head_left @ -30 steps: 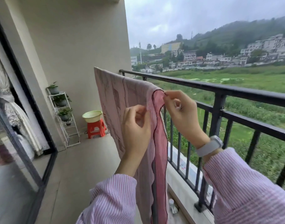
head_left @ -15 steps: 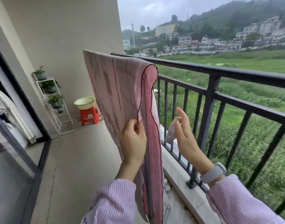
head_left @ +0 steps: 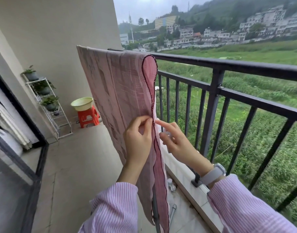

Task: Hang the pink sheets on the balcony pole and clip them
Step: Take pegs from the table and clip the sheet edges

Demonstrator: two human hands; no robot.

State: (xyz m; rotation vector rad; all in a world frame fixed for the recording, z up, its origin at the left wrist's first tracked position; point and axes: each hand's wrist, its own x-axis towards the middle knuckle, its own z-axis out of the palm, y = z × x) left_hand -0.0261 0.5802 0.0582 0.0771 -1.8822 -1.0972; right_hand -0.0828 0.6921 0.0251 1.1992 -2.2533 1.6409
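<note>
The left hand (head_left: pixel 137 137) pinches the sheet (head_left: pixel 125 98) by its dark-stitched edge. The sheet already hangs over the pole (head_left: pixel 228 63). To its right, the right hand (head_left: pixel 176 140) holds a pale clip (head_left: pixel 167 134), forefinger out; clipping seems left.

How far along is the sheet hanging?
Done: the pink sheet is draped over the balcony rail. In hand: the left hand pinches its dark-trimmed edge; the right hand holds a pale clip. Left: no clip shows on the sheet.
</note>
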